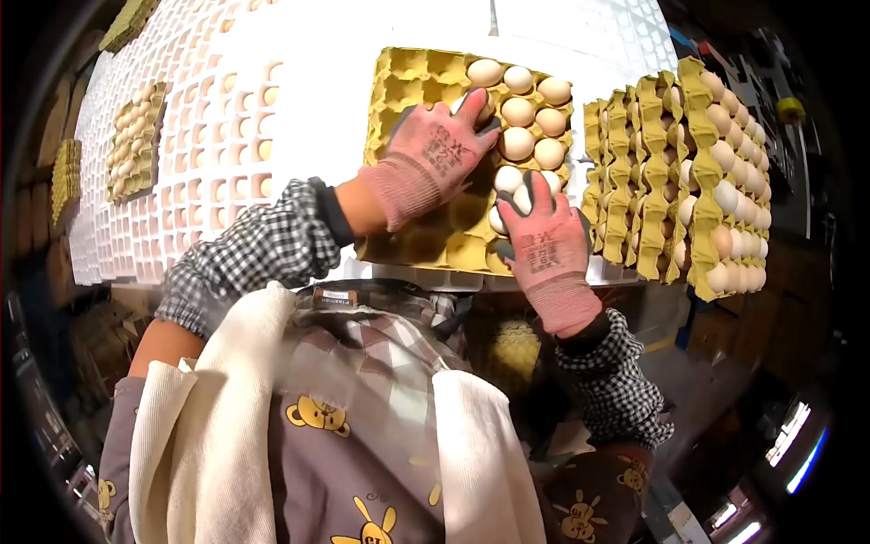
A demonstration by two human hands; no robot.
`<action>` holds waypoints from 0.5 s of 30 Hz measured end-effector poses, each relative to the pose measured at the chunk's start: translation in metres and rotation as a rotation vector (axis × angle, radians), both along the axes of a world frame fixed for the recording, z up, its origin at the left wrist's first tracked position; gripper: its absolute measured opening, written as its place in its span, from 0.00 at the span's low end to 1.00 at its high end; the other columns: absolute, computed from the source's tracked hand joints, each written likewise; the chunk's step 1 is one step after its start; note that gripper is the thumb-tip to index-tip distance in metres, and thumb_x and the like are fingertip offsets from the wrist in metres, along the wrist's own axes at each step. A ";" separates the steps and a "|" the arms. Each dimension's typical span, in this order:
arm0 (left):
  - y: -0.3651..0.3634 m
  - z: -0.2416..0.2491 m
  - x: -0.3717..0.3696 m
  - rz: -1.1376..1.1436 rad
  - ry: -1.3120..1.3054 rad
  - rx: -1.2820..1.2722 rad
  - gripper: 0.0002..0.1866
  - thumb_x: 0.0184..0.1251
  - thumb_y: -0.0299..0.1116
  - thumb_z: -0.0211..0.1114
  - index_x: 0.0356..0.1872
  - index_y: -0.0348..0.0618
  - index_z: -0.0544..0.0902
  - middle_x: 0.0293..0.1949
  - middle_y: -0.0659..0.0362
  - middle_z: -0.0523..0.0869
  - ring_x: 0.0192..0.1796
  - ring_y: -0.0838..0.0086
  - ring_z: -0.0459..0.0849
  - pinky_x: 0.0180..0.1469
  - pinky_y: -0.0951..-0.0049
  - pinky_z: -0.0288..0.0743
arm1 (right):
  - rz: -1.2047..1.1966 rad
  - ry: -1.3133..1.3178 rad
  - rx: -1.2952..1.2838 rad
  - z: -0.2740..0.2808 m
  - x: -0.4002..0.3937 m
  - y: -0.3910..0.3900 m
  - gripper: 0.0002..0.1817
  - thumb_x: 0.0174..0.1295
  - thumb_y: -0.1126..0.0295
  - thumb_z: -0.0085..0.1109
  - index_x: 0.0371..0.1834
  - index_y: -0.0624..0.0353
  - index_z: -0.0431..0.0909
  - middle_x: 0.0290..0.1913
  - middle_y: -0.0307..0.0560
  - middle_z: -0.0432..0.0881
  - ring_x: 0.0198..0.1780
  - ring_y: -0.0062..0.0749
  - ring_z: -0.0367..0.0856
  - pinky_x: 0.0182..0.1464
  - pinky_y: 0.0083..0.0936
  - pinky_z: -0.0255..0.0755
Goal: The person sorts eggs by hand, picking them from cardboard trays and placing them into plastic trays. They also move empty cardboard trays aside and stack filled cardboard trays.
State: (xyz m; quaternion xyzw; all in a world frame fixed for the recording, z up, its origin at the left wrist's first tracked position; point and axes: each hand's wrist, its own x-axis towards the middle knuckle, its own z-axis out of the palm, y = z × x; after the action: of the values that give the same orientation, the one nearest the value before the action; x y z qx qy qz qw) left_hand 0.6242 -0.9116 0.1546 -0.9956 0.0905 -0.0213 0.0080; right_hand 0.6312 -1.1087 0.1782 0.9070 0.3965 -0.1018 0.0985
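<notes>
A yellow egg tray (pixel 412 252) lies on the white surface in front of me. Its right columns hold several eggs (pixel 517 112), while the left cells are bare. My left hand (pixel 435 154), in a pink and grey glove, is over the middle of the tray with its fingers curled round an egg near the upper middle. My right hand (pixel 546 245), gloved alike, reaches over the tray's lower right part, its fingers round a pale egg (pixel 523 199). Its palm side is hidden.
At the right stands a stack of yellow trays filled with eggs (pixel 711 181). White racks with many small cells (pixel 195 136) spread across the left, some cells holding eggs. A smaller-looking tray of eggs (pixel 136 140) rests on them.
</notes>
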 end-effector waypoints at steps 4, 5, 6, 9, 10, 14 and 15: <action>0.001 0.010 0.006 0.125 0.146 -0.227 0.28 0.50 0.42 0.77 0.57 0.59 0.83 0.59 0.51 0.75 0.50 0.64 0.85 0.50 0.65 0.81 | -0.140 0.196 0.534 -0.009 0.008 -0.015 0.27 0.46 0.63 0.76 0.54 0.45 0.81 0.58 0.51 0.75 0.48 0.40 0.80 0.48 0.33 0.77; 0.007 0.004 0.004 0.138 0.125 -0.241 0.28 0.50 0.42 0.77 0.57 0.59 0.83 0.59 0.51 0.75 0.50 0.64 0.85 0.50 0.65 0.81 | -0.285 0.416 0.897 -0.014 0.008 -0.026 0.27 0.48 0.65 0.75 0.55 0.48 0.80 0.57 0.51 0.77 0.46 0.39 0.81 0.46 0.32 0.77; 0.019 -0.007 -0.004 0.167 -0.011 -0.563 0.26 0.53 0.41 0.75 0.56 0.58 0.83 0.52 0.51 0.79 0.48 0.63 0.85 0.49 0.65 0.81 | -0.715 1.000 1.147 0.006 0.002 -0.023 0.23 0.56 0.63 0.69 0.56 0.55 0.78 0.56 0.51 0.78 0.44 0.35 0.81 0.43 0.30 0.77; 0.042 0.014 -0.052 0.421 0.343 -1.843 0.28 0.59 0.35 0.75 0.60 0.37 0.80 0.47 0.59 0.85 0.45 0.79 0.83 0.49 0.77 0.79 | -1.027 2.215 1.838 -0.014 -0.020 -0.028 0.27 0.66 0.46 0.52 0.59 0.54 0.77 0.60 0.60 0.76 0.31 0.30 0.73 0.28 0.26 0.70; 0.047 0.014 -0.076 0.559 0.343 -1.848 0.28 0.60 0.35 0.73 0.62 0.37 0.78 0.43 0.59 0.86 0.40 0.80 0.83 0.41 0.79 0.78 | -1.058 2.341 1.921 -0.017 -0.030 -0.019 0.29 0.66 0.42 0.51 0.60 0.52 0.77 0.62 0.64 0.74 0.27 0.28 0.68 0.25 0.24 0.64; 0.064 0.020 -0.181 0.719 0.365 -2.032 0.32 0.53 0.36 0.75 0.61 0.36 0.78 0.43 0.56 0.87 0.36 0.77 0.85 0.37 0.77 0.80 | -1.209 2.532 1.888 -0.021 -0.054 0.008 0.30 0.65 0.40 0.52 0.58 0.51 0.78 0.60 0.62 0.76 0.28 0.27 0.69 0.27 0.23 0.66; 0.072 0.012 -0.208 0.685 0.320 -1.997 0.31 0.52 0.34 0.76 0.59 0.36 0.80 0.45 0.57 0.87 0.44 0.75 0.85 0.48 0.74 0.81 | -1.183 2.536 1.795 -0.021 -0.061 0.014 0.30 0.64 0.41 0.53 0.58 0.52 0.78 0.59 0.61 0.76 0.29 0.28 0.70 0.29 0.23 0.67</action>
State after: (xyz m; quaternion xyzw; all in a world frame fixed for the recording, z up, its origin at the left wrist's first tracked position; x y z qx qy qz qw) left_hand 0.4160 -0.8399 0.1664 -0.5148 -0.2525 0.0484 -0.8179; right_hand 0.5705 -1.0949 0.1574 -0.0332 0.2282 0.5014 0.8339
